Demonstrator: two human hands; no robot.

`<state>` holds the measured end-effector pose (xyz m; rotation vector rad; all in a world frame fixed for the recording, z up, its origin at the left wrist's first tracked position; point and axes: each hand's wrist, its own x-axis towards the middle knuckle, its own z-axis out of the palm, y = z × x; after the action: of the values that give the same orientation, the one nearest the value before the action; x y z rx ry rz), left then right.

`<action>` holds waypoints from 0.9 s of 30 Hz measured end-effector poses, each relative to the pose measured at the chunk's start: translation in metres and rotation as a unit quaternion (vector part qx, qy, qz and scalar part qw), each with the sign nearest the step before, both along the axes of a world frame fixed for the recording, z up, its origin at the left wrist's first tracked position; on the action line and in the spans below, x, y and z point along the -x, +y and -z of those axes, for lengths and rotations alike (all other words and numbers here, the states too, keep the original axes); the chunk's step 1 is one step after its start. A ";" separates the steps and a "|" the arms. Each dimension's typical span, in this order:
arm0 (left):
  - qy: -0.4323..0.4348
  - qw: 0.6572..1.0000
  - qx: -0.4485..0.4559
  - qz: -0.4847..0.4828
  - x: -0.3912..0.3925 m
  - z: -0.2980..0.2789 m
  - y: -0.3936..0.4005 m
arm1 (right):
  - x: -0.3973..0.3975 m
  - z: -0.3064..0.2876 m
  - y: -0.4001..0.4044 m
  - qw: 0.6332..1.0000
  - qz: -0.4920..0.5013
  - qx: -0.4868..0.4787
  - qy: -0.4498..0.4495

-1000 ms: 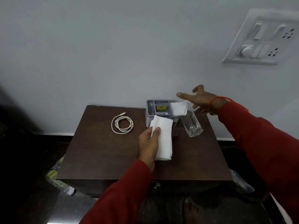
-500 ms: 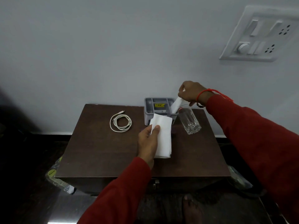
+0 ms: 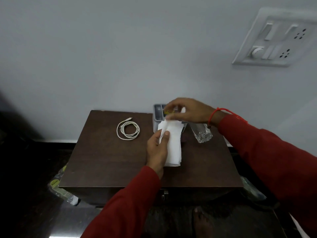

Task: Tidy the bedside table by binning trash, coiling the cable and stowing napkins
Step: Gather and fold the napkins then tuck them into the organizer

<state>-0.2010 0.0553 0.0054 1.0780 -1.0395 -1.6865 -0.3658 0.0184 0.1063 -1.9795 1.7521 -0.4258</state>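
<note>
Napkins [image 3: 173, 143]: we pinch the stack in our left hand [image 3: 157, 150], over the bedside table [image 3: 106, 160]. Right hand [image 3: 190, 111], fingers closed on its top edge, hovers at the grey organizer [image 3: 158, 112]. Cable [image 3: 128, 130] coiled. Stowing left; no trash visible on top.

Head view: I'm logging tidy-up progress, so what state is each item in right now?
cable: coiled, lying flat on the table.
napkins: stacked, pinched in the left hand.
right hand: over the grey organizer, holding a white napkin piece.
glass: upright, looks empty.
plastic packet: on the floor, left of the table.
</note>
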 end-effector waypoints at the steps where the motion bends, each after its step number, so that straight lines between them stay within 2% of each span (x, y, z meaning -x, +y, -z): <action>1: 0.005 1.000 0.006 0.005 0.000 -0.001 0.001 | -0.005 -0.002 0.001 0.997 -0.036 -0.057 0.025; 2: 0.006 1.000 0.010 0.009 0.001 -0.001 0.002 | -0.007 -0.001 0.001 0.993 -0.063 -0.086 0.045; 4: 0.000 1.000 0.009 0.010 0.001 -0.002 0.003 | -0.005 0.001 0.000 0.995 -0.062 -0.061 0.050; 7: -0.013 1.000 0.008 0.000 0.001 -0.001 0.003 | 0.007 -0.003 -0.004 0.999 0.034 0.011 -0.036; 9: -0.014 1.000 0.007 0.003 -0.001 -0.001 0.003 | 0.016 -0.008 -0.005 0.990 0.056 -0.025 -0.128; 10: -0.016 1.000 0.008 0.006 -0.002 0.000 0.002 | 0.018 -0.010 -0.005 0.989 0.042 -0.048 -0.135; 13: -0.031 0.999 -0.004 0.015 -0.004 0.000 -0.001 | 0.018 -0.013 -0.009 0.986 -0.004 -0.126 -0.106; 15: -0.039 0.999 -0.020 0.018 -0.003 0.001 -0.002 | 0.018 -0.017 -0.015 0.986 0.007 -0.133 -0.096; 18: -0.028 0.999 -0.036 0.009 -0.003 -0.001 -0.002 | 0.026 -0.023 -0.025 0.991 0.062 -0.054 -0.103; 22: -0.026 0.998 -0.061 0.006 -0.004 -0.004 -0.002 | 0.037 -0.028 -0.039 0.972 0.164 0.078 -0.148; 27: -0.037 0.998 -0.054 0.016 -0.003 -0.002 -0.001 | 0.045 -0.019 -0.053 0.974 0.190 0.108 -0.061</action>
<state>-0.1981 0.0541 0.0072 1.2074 -1.0256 -1.7570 -0.4105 -0.0344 0.1253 -1.7048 2.0793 -0.8786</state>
